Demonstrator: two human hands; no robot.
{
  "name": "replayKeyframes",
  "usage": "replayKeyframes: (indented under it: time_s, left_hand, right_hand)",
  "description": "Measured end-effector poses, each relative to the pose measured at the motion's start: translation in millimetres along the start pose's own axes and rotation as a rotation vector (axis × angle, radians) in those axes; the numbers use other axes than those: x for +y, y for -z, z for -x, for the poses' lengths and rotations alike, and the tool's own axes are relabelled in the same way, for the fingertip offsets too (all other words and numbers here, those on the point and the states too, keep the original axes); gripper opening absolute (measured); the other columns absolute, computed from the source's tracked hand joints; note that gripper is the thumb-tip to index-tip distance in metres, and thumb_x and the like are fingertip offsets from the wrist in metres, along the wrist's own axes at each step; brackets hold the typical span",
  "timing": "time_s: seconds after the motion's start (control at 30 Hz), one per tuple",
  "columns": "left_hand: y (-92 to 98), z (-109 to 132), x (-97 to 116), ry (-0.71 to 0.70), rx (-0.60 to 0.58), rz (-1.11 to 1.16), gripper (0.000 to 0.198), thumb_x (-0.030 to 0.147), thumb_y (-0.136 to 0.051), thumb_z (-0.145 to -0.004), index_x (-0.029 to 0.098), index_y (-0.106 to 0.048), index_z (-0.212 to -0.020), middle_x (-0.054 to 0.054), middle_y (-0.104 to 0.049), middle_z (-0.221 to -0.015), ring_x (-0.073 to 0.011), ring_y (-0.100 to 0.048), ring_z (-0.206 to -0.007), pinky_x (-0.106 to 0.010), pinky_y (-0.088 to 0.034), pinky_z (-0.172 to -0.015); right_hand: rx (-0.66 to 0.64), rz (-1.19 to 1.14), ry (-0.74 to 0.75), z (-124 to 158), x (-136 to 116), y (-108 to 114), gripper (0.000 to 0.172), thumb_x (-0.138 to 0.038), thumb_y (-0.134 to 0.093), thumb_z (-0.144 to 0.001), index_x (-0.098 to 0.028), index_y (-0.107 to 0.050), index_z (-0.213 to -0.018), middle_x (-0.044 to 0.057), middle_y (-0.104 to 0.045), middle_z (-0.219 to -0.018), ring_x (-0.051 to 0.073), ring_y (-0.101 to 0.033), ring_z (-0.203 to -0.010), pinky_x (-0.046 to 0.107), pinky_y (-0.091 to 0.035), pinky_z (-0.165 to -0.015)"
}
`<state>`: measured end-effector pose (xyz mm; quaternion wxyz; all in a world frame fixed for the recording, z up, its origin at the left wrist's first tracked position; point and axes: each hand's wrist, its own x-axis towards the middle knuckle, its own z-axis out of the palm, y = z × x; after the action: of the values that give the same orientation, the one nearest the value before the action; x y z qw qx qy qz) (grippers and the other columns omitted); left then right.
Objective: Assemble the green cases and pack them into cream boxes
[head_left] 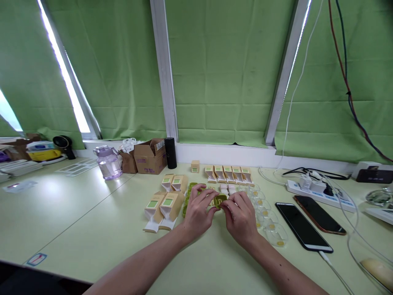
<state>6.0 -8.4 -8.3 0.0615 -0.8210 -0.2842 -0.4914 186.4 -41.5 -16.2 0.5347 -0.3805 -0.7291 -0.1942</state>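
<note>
Above the table, my left hand (199, 208) and my right hand (241, 216) pinch a small olive-green plastic case (220, 200) between them, fingers closed on its sides. Behind my left hand lie several similar green cases (186, 200), partly covered by it. Just past my fingers sit small whitish pink blocks (227, 189), in part hidden. To the right of my right hand, clear plastic shells (275, 234) with yellow dots stand in rows. Open kraft cartons (170, 205) with green labels are left of my left hand.
Further open cartons (227, 174) line the back, beside one small box (195, 166). Two phones (302, 225) and a power strip (321, 194) with cables are on the right. A water jug (108, 163), a cardboard box (150, 156) and a black cylinder (170, 153) stand back left.
</note>
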Motion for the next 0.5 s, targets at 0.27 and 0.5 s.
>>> replayKeyframes:
  time_s: [0.27, 0.5]
  left_hand:
    - [-1.7, -0.4, -13.2, 0.058, 0.027, -0.003, 0.041, 0.013, -0.073, -0.088, 0.023, -0.072, -0.127, -0.012, -0.075, -0.118, -0.0341, -0.058, -0.120, -0.057, -0.055, -0.101]
    - [-0.1, -4.3, -25.3, 0.165, 0.112, -0.010, 0.040, 0.016, -0.077, -0.088, 0.020, -0.071, -0.127, -0.010, -0.074, -0.118, -0.0339, -0.052, -0.122, -0.055, -0.053, -0.104]
  right_hand:
    - [0.012, -0.005, 0.027, -1.1, -5.6, -0.1, 0.018, -0.008, -0.060, -0.098, -0.023, -0.066, -0.089, 0.005, -0.057, -0.080, 0.022, -0.050, -0.081, 0.036, -0.040, -0.068]
    - [-0.024, -0.016, 0.036, -1.4, -3.3, -0.1, 0.018, -0.007, -0.058, -0.099, -0.022, -0.065, -0.092, 0.006, -0.065, -0.087, 0.022, -0.055, -0.086, 0.036, -0.041, -0.072]
